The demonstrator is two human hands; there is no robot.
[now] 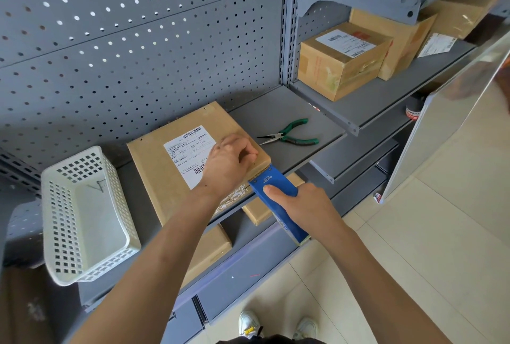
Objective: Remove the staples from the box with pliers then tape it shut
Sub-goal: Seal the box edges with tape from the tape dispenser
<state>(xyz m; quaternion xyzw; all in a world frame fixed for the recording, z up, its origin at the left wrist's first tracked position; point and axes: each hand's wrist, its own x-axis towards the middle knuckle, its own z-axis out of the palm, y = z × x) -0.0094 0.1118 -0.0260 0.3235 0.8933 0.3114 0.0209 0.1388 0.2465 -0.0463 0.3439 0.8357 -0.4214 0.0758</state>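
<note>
The box (193, 161) lies flat on the grey shelf (289, 114), its near corner overhanging the shelf's front edge; everything below is placed against it.

Left of the box stands a white perforated basket (85, 214) holding what look like a few small bits of metal, too small to name.

On the box's near right corner the left hand (230, 163) presses down, its grip curled with the fingertips pinned on the cardboard, apparently holding a tape end. If that pressure slackens, the tape could lift or wrinkle, and the overhanging box could swivel or tip off the edge.

Just beyond that corner, off the shelf's front, the right hand (303, 203) holds a blue tape dispenser (278, 200), grip wrapped round its body, its toothed end touching the corner. Pulled at a slant, the strip would likely run crooked, and the teeth sit near the left fingers.

Right of the box the green-handled pliers (289, 135) lie loose, well apart from both hands. Further right, taped cartons (342, 59) sit on a higher shelf, out of the way.
</note>
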